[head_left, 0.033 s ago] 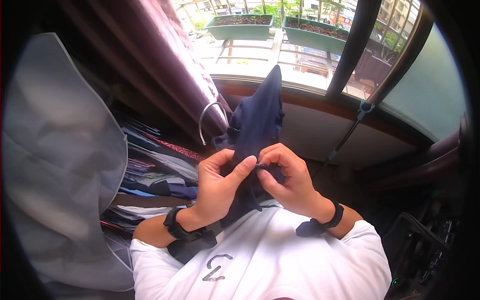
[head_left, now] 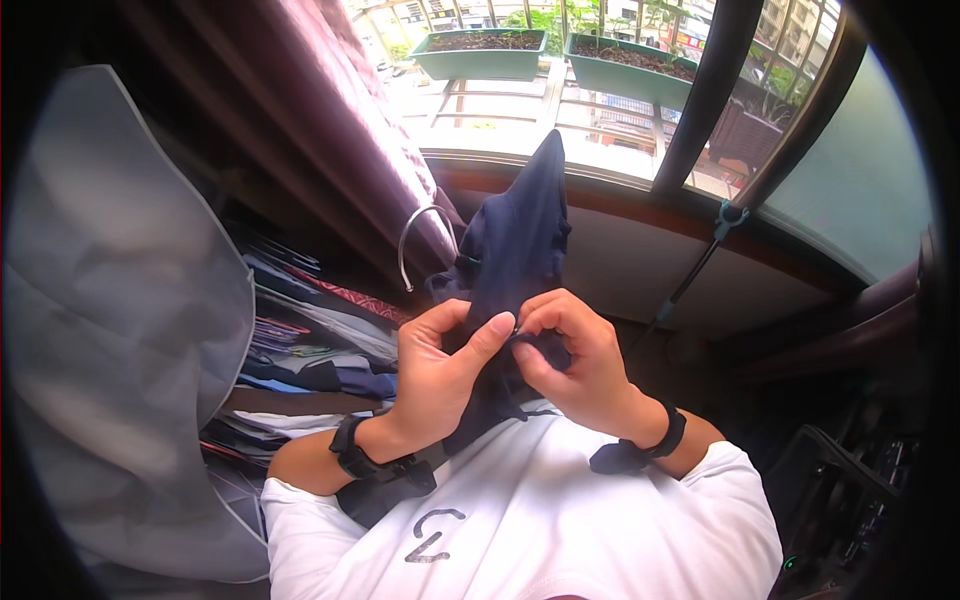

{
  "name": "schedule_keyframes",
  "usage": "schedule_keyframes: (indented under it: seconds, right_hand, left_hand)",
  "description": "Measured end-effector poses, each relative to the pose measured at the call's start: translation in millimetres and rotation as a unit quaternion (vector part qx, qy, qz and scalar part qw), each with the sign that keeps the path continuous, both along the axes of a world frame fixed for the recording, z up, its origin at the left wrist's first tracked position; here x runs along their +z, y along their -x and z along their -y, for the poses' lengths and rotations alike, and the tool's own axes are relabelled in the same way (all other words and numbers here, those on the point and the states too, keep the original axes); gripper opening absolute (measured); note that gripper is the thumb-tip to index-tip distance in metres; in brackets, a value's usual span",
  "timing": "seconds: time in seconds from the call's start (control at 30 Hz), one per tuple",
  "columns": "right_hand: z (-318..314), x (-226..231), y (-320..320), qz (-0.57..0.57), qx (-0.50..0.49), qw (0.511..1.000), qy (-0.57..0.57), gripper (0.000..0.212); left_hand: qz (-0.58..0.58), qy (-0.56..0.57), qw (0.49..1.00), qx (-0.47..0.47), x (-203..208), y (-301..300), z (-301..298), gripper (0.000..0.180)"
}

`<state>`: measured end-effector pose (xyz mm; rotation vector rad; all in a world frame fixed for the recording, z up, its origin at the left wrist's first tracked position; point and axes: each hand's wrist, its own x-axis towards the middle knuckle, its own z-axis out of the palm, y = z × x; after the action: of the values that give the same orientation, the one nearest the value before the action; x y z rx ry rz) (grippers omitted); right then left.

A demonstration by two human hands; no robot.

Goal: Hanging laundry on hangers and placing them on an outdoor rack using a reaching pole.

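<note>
A dark navy garment (head_left: 515,235) hangs in front of my chest, its far end rising to a point near the window. A silver hanger hook (head_left: 402,240) sticks out at its left side; the rest of that hanger is hidden in the cloth. My left hand (head_left: 440,365) grips the garment, thumb on top and fingers behind it. Close beside that thumb, my right hand (head_left: 575,355) pinches the cloth's edge. A tiny spot shows between the fingertips, too small to name. Both wrists wear black straps.
Many folded or hanging clothes (head_left: 310,375) are packed at the left, beside a large grey cover (head_left: 130,330). A mauve curtain (head_left: 300,110) falls by the window. Green planters (head_left: 480,62) stand outside. At the right, a pole with a forked blue head (head_left: 732,213) leans at the sill.
Hardly anything differs. The garment and my fingertips have shifted very slightly; both hands keep their hold.
</note>
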<state>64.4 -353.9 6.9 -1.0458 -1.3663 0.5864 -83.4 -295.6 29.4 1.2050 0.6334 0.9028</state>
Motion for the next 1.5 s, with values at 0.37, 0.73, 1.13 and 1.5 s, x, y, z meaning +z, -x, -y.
schedule_keyframes:
  seconds: [0.37,0.73,1.13,1.5]
  right_hand:
    - [8,-1,-1,0.045,-0.085,0.995,-0.010,0.018]
    - [13,-2,-10,-0.002,-0.020,0.999,0.051,0.015]
    - [14,-7,-21,-0.068,0.089,0.985,0.132,0.020]
    - [1,-41,1,-0.353,0.104,0.925,0.090,0.020]
  left_hand:
    - [-0.119,-0.156,0.979,0.049,-17,1,4,0.014]
    - [-0.195,-0.431,0.880,0.046,-16,-1,1,0.017]
    - [-0.232,-0.387,0.892,-0.020,-12,1,-2,0.015]
    - [-0.175,-0.174,0.964,-0.098,-18,-1,-19,0.009]
